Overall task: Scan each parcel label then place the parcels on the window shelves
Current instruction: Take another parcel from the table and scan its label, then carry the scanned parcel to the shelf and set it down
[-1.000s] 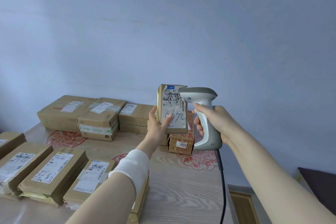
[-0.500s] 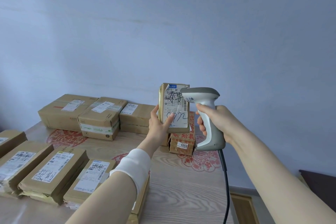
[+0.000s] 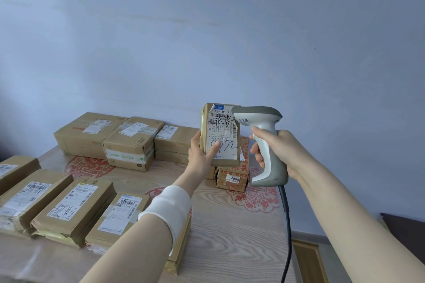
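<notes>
My left hand (image 3: 201,156) holds a small brown parcel (image 3: 220,135) upright above the table, thumb across its white label with handwritten marks. My right hand (image 3: 273,149) grips the handle of a grey-and-white barcode scanner (image 3: 262,142), whose head points left at the label's upper right corner, almost touching it. A dark cable hangs from the scanner's base. Several other labelled cardboard parcels lie on the wooden table (image 3: 230,225): a row at the front left (image 3: 76,209) and larger boxes at the back (image 3: 128,142).
A small box marked 4068 (image 3: 232,177) sits behind the held parcel. A plain bluish wall rises behind the table. The table's right edge drops to the floor, where a wooden piece (image 3: 308,259) and a dark object (image 3: 407,232) show.
The parcel and scanner have drifted slightly right and up in view; the grips on both stay the same.
</notes>
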